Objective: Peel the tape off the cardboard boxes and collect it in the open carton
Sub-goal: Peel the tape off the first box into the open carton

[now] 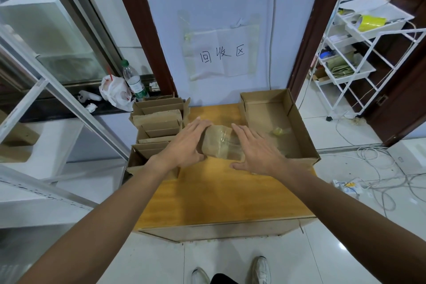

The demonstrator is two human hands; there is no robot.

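A small cardboard box [219, 143] wrapped in clear tape lies on the wooden table [219, 193]. My left hand [184, 145] rests against its left side with the fingers straight and the thumb at the front corner. My right hand [255, 150] lies flat over its right end, fingers stretched out, thumb spread toward the table. The open carton [302, 122] stands just to the right of the box. A crumpled yellowish wad of tape [278, 132] lies inside it.
A carton of flattened cardboard boxes [159, 120] stands at the table's left edge. Behind it are a plastic bottle [133, 80] and a white bag [115, 92]. A white wire rack [352, 57] stands at the right, and cables [378, 168] trail across the floor.
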